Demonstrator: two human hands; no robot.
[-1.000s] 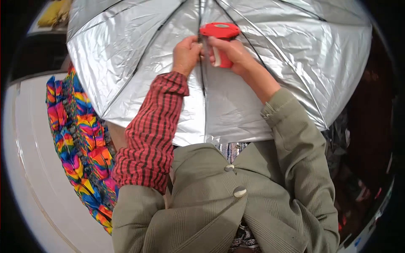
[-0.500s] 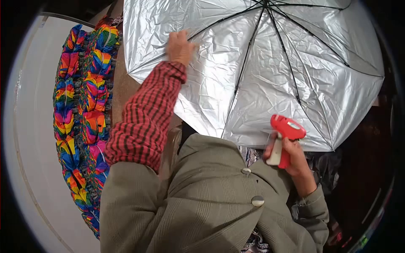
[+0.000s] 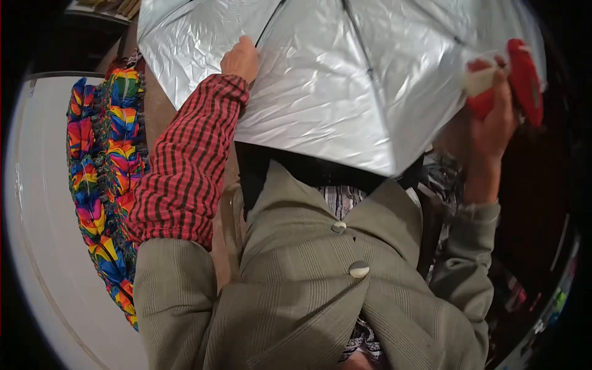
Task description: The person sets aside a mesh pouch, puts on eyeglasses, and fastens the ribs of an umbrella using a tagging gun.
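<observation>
An opened umbrella with a silver lining (image 3: 314,86) and dark ribs spreads across the upper view. My left hand (image 3: 241,60), at the end of a red and black checked sleeve, is closed on one of its ribs at the upper left. At the right edge of the umbrella is my right hand (image 3: 493,114), blurred by motion. It holds a red and white handheld tool (image 3: 525,83), raised beside the silver fabric. Part of the umbrella's far side lies outside the view.
Rows of rainbow-coloured folded bundles (image 3: 123,123) lie on the left beside a white surface (image 3: 46,203). Dark crumpled plastic (image 3: 443,176) is at the right, below my right hand. Brown chair parts (image 3: 231,222) show beside my body.
The umbrella has turned and shifted, its lower edge now tilted up off my lap. My right hand has carried the red tool up and right. My left hand, earlier spread, has closed on a rib.
</observation>
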